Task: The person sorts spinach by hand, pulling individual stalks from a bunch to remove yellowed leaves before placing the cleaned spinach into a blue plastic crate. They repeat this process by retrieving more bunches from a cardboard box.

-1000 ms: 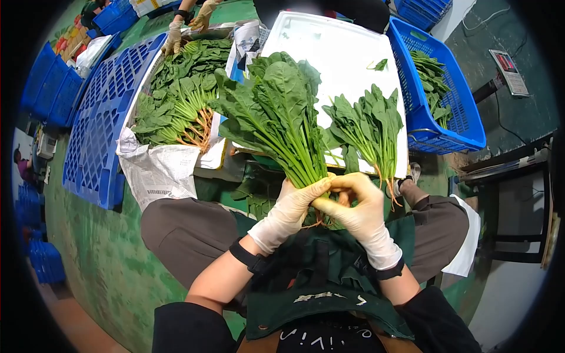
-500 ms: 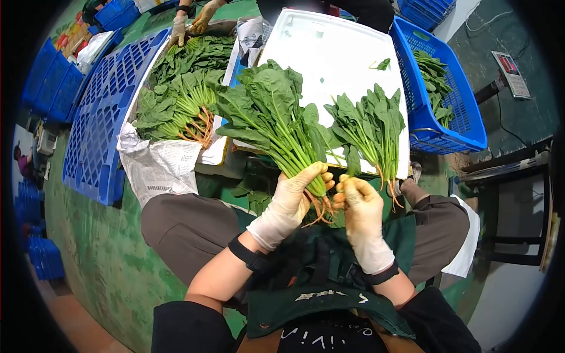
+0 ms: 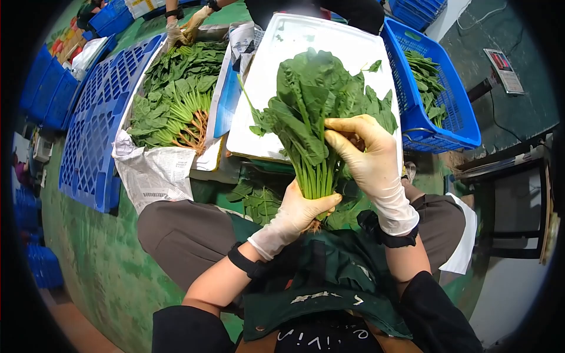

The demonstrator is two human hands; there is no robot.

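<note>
Leafy green spinach bunch (image 3: 306, 112) stands upright above our lap, its stems clamped in our gloved left hand (image 3: 297, 212), fingers wrapped tight round the base. Our gloved right hand (image 3: 365, 156) lies against the leaves on the right, fingers curled among them; whether they pinch a leaf we cannot tell. Beyond lies a flat white plastic tray (image 3: 306, 41), with green painted floor (image 3: 100, 265) around us. Right sits a blue plastic crate (image 3: 441, 138) of greens; left, a loose spinach pile (image 3: 176, 94) on newspaper (image 3: 156, 176) beside a blue plastic pallet (image 3: 94, 129).

Glossy leafy spinach bunch (image 3: 312, 112); smooth matt white plastic tray (image 3: 294, 47); perforated blue plastic crate (image 3: 450, 126).
</note>
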